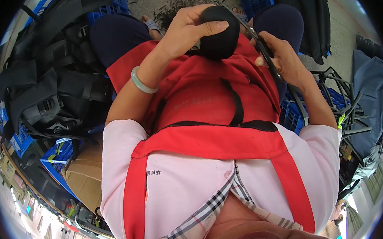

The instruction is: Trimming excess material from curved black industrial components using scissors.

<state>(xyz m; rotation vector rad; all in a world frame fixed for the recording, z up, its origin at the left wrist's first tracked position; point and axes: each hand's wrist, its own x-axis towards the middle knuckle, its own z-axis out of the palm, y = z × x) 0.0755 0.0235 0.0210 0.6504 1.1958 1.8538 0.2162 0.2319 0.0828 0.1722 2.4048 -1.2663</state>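
Above my lap, my left hand (189,28) grips a rounded black fabric piece (219,38), thumb pressed flat on its face and fingers behind it. On the right, my right hand (284,59) is closed round the dark handles of a pair of scissors (261,45). Their slim metal blades point up and left, reaching along the right edge of the black piece. Whether the blades touch it I cannot tell. Beneath both hands a red apron (201,96) spreads over my lap, with a black strap (236,102) lying on it.
Black padded straps with buckles (48,97) are heaped at my left, by blue plastic crates (115,1). An open cardboard box (83,170) stands nearer. Dark scraps (176,2) litter the floor ahead. To my right are black frame-like parts (334,84) over a blue crate (294,110).
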